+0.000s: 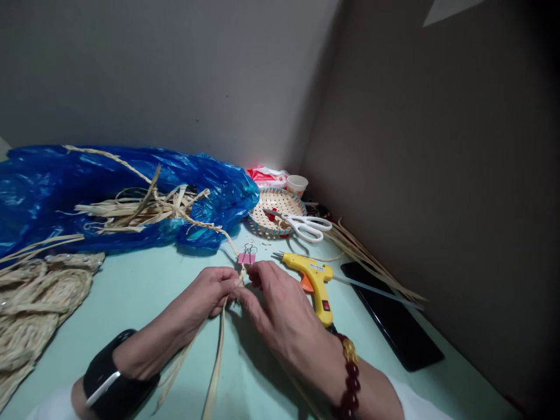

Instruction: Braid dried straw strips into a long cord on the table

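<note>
My left hand [221, 290] and my right hand [280, 309] meet at the middle of the table, both closed on a braid of pale dried straw strands [242, 273]. Just beyond my fingers a pink binder clip [247, 257] grips the braid. From there the finished braided cord [196, 222] runs back and left across the blue bag. Loose strands [217, 356] hang from my hands toward the near edge. My fingertips partly hide the spot where the strands cross.
Right of my hands lie a yellow glue gun [312, 274] and a black phone [394, 318]. Behind are white-handled scissors [306, 224] on a woven basket [280, 201], and a paper cup [297, 184]. A blue plastic bag [219, 186] holding straw and a woven straw piece [39, 309] occupy the left.
</note>
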The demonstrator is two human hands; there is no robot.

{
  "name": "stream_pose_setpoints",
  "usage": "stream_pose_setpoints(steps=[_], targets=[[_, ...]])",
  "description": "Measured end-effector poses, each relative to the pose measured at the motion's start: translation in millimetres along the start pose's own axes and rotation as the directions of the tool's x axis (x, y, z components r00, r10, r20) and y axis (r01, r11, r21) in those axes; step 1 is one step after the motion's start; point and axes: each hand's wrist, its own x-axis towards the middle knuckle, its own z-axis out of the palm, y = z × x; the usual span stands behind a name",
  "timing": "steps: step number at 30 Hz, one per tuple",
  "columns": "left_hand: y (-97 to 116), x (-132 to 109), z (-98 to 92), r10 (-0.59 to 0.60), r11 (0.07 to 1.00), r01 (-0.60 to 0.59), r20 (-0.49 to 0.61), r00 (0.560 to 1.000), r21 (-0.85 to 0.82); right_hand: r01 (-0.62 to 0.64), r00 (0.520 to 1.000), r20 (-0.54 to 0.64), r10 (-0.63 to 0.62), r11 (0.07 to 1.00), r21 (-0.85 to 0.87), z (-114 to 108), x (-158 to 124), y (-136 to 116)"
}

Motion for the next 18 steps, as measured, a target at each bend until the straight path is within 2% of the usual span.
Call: stream_pose_setpoints(steps=[2,4,6,8,11,14,16,18], targets=[[-1,0,-0.2,0.001,1.0,-0.001,-0.005,1.0,0.006,-0.081,0.994,0.093,0.061,0.971,0.226,-1,7,6],[-2,-1,0.0,-0.002,1.0,0.002,-0.011,1.0,0.024,-0.141,0.981,0.179,0.069,0.89,0.433,4,12,12],[-2,-2,1.8,0.004,0.999,-0.002,-0.039,0.999,0.051,-0.197,0.972,0.214,0.094,0.821,0.536,9,14,16],[-2,-4,5.7,0.028,0.996,-0.019,-0.091,0.996,0.09,-0.203,0.973,0.197,0.119,0.847,0.491,11,14,17],[-4,-6,12.4,0.105,0.984,-0.076,-0.18,0.978,0.164,-0.13,0.987,0.121,0.102,0.959,0.253,9,11,13],[-8,-6,15.8,0.179,0.962,-0.121,-0.229,0.957,0.245,-0.072,0.993,0.103,0.064,0.994,0.081,7,8,9],[-12,-6,15.9,0.21,0.948,-0.138,-0.237,0.949,0.288,-0.068,0.994,0.093,0.063,0.996,0.06,8,9,9],[-16,-6,15.1,0.241,0.932,-0.157,-0.238,0.941,0.326,-0.092,0.993,0.087,0.083,0.99,0.107,9,11,11]])
